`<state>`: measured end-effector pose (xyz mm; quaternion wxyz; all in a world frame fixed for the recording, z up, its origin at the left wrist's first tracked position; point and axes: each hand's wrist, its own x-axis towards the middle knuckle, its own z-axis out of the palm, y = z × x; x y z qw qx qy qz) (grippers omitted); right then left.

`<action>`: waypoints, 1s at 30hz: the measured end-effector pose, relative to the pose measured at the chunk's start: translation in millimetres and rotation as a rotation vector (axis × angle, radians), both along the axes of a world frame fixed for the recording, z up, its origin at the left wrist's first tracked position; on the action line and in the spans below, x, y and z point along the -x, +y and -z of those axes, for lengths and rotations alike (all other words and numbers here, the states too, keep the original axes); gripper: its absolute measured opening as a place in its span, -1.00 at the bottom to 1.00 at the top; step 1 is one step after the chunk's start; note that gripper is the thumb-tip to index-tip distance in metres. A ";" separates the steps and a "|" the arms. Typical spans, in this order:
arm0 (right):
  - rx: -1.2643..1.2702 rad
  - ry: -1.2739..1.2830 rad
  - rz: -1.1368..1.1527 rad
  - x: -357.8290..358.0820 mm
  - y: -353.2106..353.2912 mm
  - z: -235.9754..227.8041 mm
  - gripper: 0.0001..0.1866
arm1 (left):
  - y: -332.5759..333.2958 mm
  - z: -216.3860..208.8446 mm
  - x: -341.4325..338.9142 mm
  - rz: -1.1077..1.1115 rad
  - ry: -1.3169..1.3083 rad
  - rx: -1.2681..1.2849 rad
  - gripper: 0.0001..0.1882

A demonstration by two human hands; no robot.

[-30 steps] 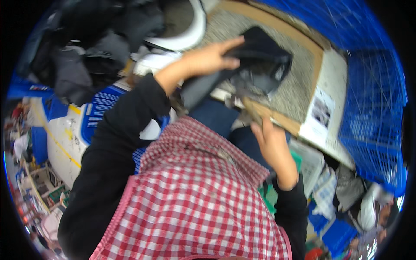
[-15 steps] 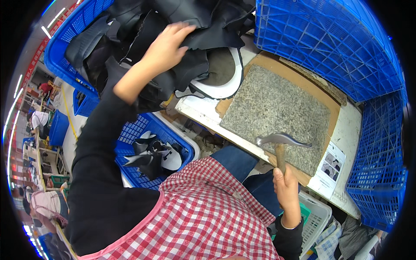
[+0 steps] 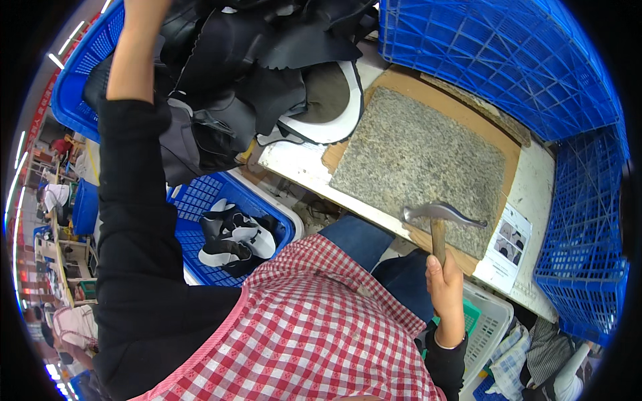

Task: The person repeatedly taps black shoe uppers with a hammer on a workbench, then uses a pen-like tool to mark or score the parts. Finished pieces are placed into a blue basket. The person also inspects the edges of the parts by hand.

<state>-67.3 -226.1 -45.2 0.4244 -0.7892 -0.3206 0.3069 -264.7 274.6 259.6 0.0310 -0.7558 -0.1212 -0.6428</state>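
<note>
My right hand (image 3: 445, 281) is closed round the wooden handle of a hammer (image 3: 445, 214). The hammer's curved metal head hovers over or rests on the front edge of a speckled grey stone slab (image 3: 421, 150); which of the two, I cannot tell. My left arm stretches up to the far left, over a heap of black leather-like pieces (image 3: 227, 50). Only the wrist end of my left hand (image 3: 144, 12) shows at the upper edge, and its fingers are out of the picture. Beside the slab lies a white-rimmed piece with a dark grey middle (image 3: 334, 100).
The heap fills a blue basket (image 3: 72, 93). Below it, another blue basket (image 3: 194, 230) holds black and white cut pieces. Blue crates (image 3: 495, 60) wall the bench's far and right sides. A printed sheet (image 3: 506, 250) lies right of the slab. Other people work at the far left.
My left hand has moved up and left, off the middle of the black heap, and mostly out of view. The hammer stays in my right hand, and the view has shifted slightly.
</note>
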 end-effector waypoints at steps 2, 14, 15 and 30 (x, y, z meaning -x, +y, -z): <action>0.034 0.019 0.060 3.9 -3.0 -5.3 -0.61 | -32.5 45.3 -26.6 0.162 -0.017 0.039 -0.69; 0.110 -0.662 0.149 -14.0 -17.0 0.1 -0.71 | -193.9 294.0 -169.4 0.416 0.843 0.078 -0.40; 0.132 -0.677 0.129 -19.4 -13.8 0.8 -0.71 | -191.6 292.5 -170.8 0.415 0.829 0.017 -0.40; 0.265 -0.815 0.091 -56.2 41.0 -38.7 -0.69 | -185.5 232.9 -210.5 0.544 1.183 0.157 -0.66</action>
